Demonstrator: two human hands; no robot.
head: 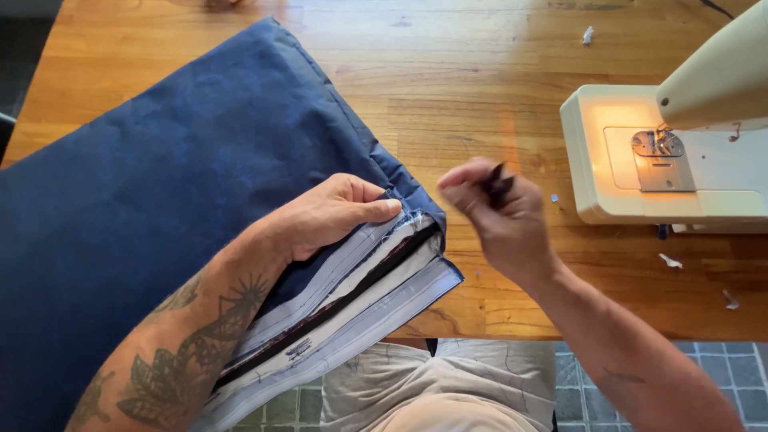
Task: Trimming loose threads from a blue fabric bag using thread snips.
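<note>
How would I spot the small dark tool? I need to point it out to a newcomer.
Start at the cream sewing machine on the wooden table, then look left to the right hand. The small dark tool sticks up from its pinched fingers, unlike the pale scraps nearby.
</note>
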